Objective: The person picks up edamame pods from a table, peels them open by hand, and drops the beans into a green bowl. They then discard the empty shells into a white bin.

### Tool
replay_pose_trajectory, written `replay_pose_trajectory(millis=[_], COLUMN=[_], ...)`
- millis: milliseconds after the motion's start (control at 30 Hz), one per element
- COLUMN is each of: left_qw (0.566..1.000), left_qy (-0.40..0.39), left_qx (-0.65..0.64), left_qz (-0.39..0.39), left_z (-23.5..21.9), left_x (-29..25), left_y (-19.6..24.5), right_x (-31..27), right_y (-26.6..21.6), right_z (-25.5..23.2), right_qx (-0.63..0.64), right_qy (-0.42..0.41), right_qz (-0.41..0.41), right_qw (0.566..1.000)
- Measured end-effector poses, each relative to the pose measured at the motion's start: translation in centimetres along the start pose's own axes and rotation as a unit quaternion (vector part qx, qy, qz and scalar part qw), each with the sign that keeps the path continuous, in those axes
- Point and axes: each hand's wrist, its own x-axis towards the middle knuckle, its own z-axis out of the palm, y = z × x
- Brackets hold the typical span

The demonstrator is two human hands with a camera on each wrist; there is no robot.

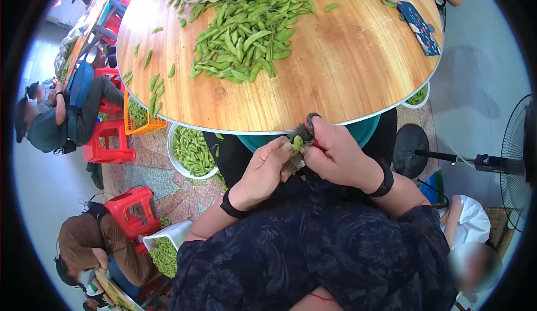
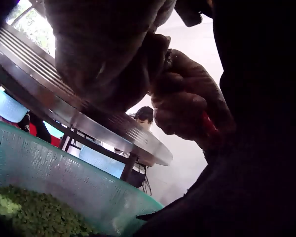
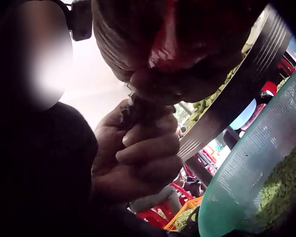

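Note:
Both hands meet above the lap at the table's near edge. A green pod [image 1: 297, 143] is pinched between the thumb and fingers of the left hand [image 1: 262, 168]. Close against it, the right hand [image 1: 344, 157] has its fingers curled at the pod's other side, with dark, worn wrapping [image 1: 305, 127] on a finger and something red beside it. Whether the right fingers grip the pod cannot be told. In the left wrist view the right hand [image 2: 187, 98] shows curled; in the right wrist view the left hand [image 3: 143, 153] shows curled fingers. Both wrist views are dark.
A heap of pods [image 1: 240, 36] lies on the round wooden table [image 1: 347, 70], with cloths and a dark patterned card [image 1: 418, 28]. Below stand a green basket [image 2: 84, 173] of beans, a white bucket [image 1: 173, 160] and an orange basket [image 1: 148, 125]. A fan [image 1: 517, 162] stands right.

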Motion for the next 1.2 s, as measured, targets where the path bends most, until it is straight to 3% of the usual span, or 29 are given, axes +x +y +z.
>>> replay_pose_trajectory(millis=[33, 67, 133, 167, 233, 267, 300, 333, 367, 400, 433, 533, 667, 733, 833, 967, 1100, 1200], left_qw=[1.0, 1.0, 0.999, 0.999, 0.997, 0.989, 0.973, 0.974, 0.957, 0.937, 0.937, 0.94, 0.955, 0.95, 0.945, 0.94, 0.943, 0.926], left_qy=[0.0, 0.015, 0.03, 0.029, 0.029, 0.033, 0.036, 0.036, 0.032, 0.03, 0.03, 0.056, -0.008, -0.022, -0.031, -0.037, -0.03, -0.032], left_qx=[0.001, 0.007, 0.014, 0.033, 0.053, 0.128, 0.202, 0.202, 0.25, 0.297, 0.297, 0.309, 0.286, 0.3, 0.318, 0.333, 0.327, 0.368], left_qz=[0.0, 0.006, 0.011, 0.029, 0.046, 0.074, 0.101, 0.1, 0.14, 0.18, 0.179, 0.135, 0.083, 0.078, 0.066, 0.069, 0.053, 0.075], left_z=[0.1, 0.3, 0.5, 0.6, 0.5, 0.3, 0.1, -0.1, -0.3, -0.4, -0.5, -0.4, -0.3, -0.4, -0.7, -1.0, -1.3, -1.4], left_x=[0.0, 0.0, -0.1, -0.2, -0.5, -0.7, -0.9, -1.0, -1.0, -1.0, -0.9, -0.6, -1.0, -0.9, -1.0, -1.1, -0.6, -0.7], left_y=[0.0, 0.0, -0.1, -0.2, -0.1, 0.0, 0.1, 0.2, 0.3, 0.4, 0.3, 0.4, 0.9, 0.9, 0.8, 1.0, 0.5, 0.7], right_x=[0.2, 0.3, 0.5, 0.5, 0.6, 0.6, 0.4, 0.2, -0.1, -0.3, -0.4, -0.2, -0.6, -1.0, -1.1, -1.4, -1.7, -1.3], right_y=[-0.3, -0.7, -1.5, -1.5, -1.3, -1.0, -0.6, -0.4, -0.4, -0.7, -0.8, -0.3, -0.7, -0.2, 0.5, 1.1, 0.9, -0.4], right_z=[-0.2, -0.4, -0.6, -0.5, -0.4, 0.0, 0.4, 0.7, 0.8, 0.7, 0.7, 0.3, -0.3, 0.0, -0.1, -1.3, -1.5, -1.5], right_qx=[0.031, 0.031, 0.277, 0.278, 0.408, 0.407, 0.25, 0.084, 0.084, -0.006, -0.096, -0.181, -0.179, -0.267, -0.332, -0.356, -0.262, -0.157], right_qy=[-0.017, -0.017, -0.053, -0.053, -0.057, -0.056, -0.031, -0.005, -0.004, 0.028, 0.06, 0.023, -0.022, -0.002, 0.021, 0.027, 0.038, -0.009], right_qz=[0.05, 0.049, 0.197, 0.197, 0.227, 0.227, 0.139, 0.047, 0.049, -0.013, -0.076, -0.113, -0.115, -0.177, -0.188, -0.144, -0.115, -0.073], right_qw=[0.998, 0.998, 0.939, 0.939, 0.883, 0.883, 0.958, 0.995, 0.995, 0.999, 0.991, 0.977, 0.977, 0.947, 0.924, 0.923, 0.958, 0.985])
